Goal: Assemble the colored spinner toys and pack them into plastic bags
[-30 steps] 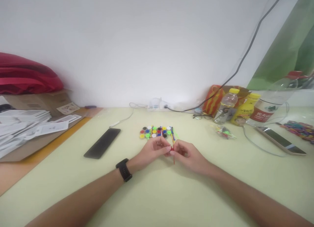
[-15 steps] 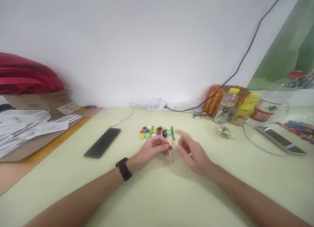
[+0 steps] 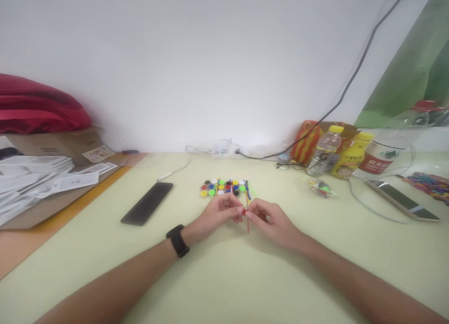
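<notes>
Between the fingertips of my left hand point(image 3: 220, 214) is a small red piece point(image 3: 244, 212), too small to identify. A thin red strip point(image 3: 248, 227) runs upright past it. My right hand point(image 3: 275, 221) has its thumb and forefinger pinched together at the red strip, right beside the left fingertips. Just beyond my hands lie several small round coloured caps point(image 3: 220, 187) in rows, red, blue, yellow, green, white and black. Thin coloured strips point(image 3: 247, 188) lie among them and at their right end.
A black phone point(image 3: 147, 204) lies at left, near papers point(image 3: 42, 183) on cardboard. At right are a small plastic bag point(image 3: 321, 188) of coloured pieces, glasses point(image 3: 290, 166), bottles point(image 3: 324, 151), another phone point(image 3: 403, 201) and a heap of coloured strips point(image 3: 426, 186).
My right hand has moved left, and its fingers have closed in a pinch at the red strip. My left hand stays in place with the red piece.
</notes>
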The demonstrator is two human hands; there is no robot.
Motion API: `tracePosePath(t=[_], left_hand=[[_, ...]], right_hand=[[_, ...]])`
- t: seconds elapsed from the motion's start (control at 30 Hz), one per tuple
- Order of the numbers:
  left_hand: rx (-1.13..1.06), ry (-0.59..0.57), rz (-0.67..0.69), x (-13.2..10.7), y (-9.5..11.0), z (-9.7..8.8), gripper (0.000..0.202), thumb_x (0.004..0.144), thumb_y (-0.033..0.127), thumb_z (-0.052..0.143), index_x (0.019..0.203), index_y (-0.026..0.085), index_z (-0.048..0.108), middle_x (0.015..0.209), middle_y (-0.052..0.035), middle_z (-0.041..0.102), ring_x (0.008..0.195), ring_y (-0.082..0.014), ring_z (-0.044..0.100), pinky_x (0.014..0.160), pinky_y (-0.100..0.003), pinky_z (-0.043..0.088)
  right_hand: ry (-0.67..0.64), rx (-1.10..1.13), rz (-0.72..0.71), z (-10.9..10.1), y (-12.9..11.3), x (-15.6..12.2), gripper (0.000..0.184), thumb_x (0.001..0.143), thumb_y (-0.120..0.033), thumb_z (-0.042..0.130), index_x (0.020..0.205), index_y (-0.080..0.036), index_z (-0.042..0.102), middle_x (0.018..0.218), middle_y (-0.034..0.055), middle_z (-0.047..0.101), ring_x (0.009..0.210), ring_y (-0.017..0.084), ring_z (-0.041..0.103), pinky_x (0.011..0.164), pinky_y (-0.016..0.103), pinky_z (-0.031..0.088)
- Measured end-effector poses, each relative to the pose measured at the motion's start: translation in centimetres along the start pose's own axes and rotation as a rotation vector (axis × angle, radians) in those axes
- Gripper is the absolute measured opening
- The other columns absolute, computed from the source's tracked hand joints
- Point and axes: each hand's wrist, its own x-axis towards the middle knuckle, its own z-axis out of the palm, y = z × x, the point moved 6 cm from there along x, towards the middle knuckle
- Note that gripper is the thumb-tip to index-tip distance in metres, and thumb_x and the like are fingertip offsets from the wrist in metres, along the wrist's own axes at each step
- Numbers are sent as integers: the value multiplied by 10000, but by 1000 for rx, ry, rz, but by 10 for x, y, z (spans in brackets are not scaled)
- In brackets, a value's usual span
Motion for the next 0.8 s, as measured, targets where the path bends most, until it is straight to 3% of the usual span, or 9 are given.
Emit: tracePosePath(t=[0.13, 0.27, 0.33, 0.37, 0.4, 0.47, 0.57, 0.7, 0.8], left_hand=[[-1, 4, -10, 0, 0, 0, 210, 923, 333, 758, 925, 145, 664, 832, -47, 700, 779, -153, 653, 768, -285, 529], [0, 4, -8, -1, 1, -1, 207, 920, 330, 762, 935, 149, 663, 836, -46, 704, 761, -146, 649, 764, -281, 528], [1, 3, -9, -1, 0, -1, 212, 918, 337, 763, 930, 151, 661, 835, -47, 707, 761, -149, 652, 759, -278, 526], [0, 3, -12, -1, 0, -1, 216, 916, 342, 765, 926, 153, 660, 835, -48, 710, 760, -150, 654, 754, -276, 525], [-4, 5, -16, -1, -1, -1, 221, 914, 347, 766, 924, 154, 659, 837, -50, 712, 758, -151, 656, 751, -276, 525], [-9, 10, -20, 0, -3, -2, 225, 912, 354, 767, 922, 158, 657, 843, -53, 717, 755, -153, 659, 748, -278, 525], [-6, 11, -15, 0, -4, -2, 219, 915, 351, 764, 923, 160, 658, 850, -54, 717, 764, -156, 661, 757, -282, 525], [-13, -7, -6, -1, -1, 0, 220, 915, 351, 765, 922, 155, 664, 846, -54, 705, 781, -163, 661, 769, -289, 526], [-7, -21, -9, -1, 1, 2, 217, 917, 346, 763, 916, 150, 670, 837, -50, 697, 776, -156, 651, 769, -283, 523]], right_hand=[[109, -19, -47, -8, -1, -3, 199, 1042, -391, 497, 1077, -209, 570, 693, -37, 478, 621, 132, 437, 558, 257, 339], [199, -94, -136, -15, -7, -8, 421, 1037, -339, 496, 1438, -256, 402, 855, -10, 547, 642, 132, 475, 577, 261, 370], [198, -170, -122, -15, -6, -8, 346, 1029, -358, 504, 1354, -239, 511, 889, 9, 567, 638, 128, 471, 583, 267, 367], [178, -198, -81, -14, -3, -7, 254, 1034, -388, 490, 1170, -213, 614, 821, 5, 555, 611, 125, 450, 575, 271, 352], [152, -206, -21, -14, 1, -6, 321, 1044, -427, 462, 914, -191, 638, 713, -5, 506, 572, 121, 409, 557, 276, 326], [96, -167, 77, -12, 10, -2, 563, 1053, -492, 409, 576, -194, 411, 557, -30, 325, 513, 109, 305, 530, 287, 266], [99, -83, 54, -13, 9, 2, 574, 1034, -504, 447, 575, -203, 280, 571, -40, 253, 536, 104, 267, 534, 281, 245], [87, -30, -5, -11, 0, 3, 362, 1004, -447, 549, 755, -187, 519, 673, -28, 457, 606, 115, 383, 563, 256, 309], [10, -4, 8, -4, -2, 1, 283, 1017, -423, 538, 877, -182, 589, 738, -14, 540, 627, 119, 421, 573, 254, 334]])
